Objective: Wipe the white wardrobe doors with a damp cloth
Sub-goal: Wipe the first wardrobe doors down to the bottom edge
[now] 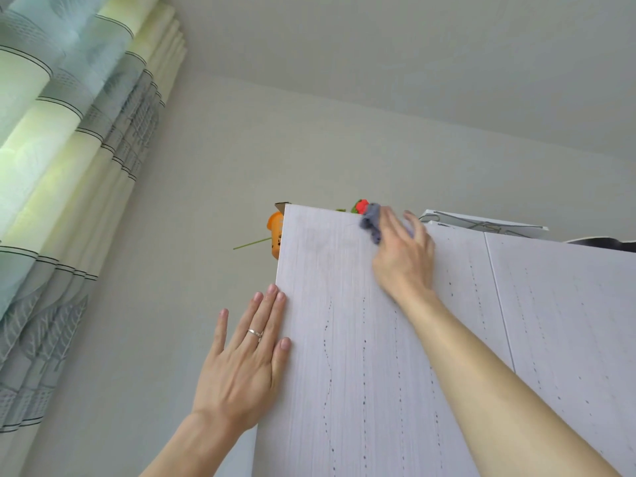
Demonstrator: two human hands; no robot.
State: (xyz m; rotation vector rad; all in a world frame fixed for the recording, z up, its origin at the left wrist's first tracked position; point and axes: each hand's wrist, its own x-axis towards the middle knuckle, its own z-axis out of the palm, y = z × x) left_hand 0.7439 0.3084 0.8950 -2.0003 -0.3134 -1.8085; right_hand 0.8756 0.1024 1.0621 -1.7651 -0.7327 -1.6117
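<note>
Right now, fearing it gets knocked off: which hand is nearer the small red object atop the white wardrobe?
Right. The right hand presses the grey cloth beside the small red object; the left hand lies flat lower, on the left edge of the white door.

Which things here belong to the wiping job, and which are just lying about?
Job: cloth, door, right hand pressing the cloth, left hand flat against the door's edge.
Lying about: orange object, red flower, curtain.
</note>
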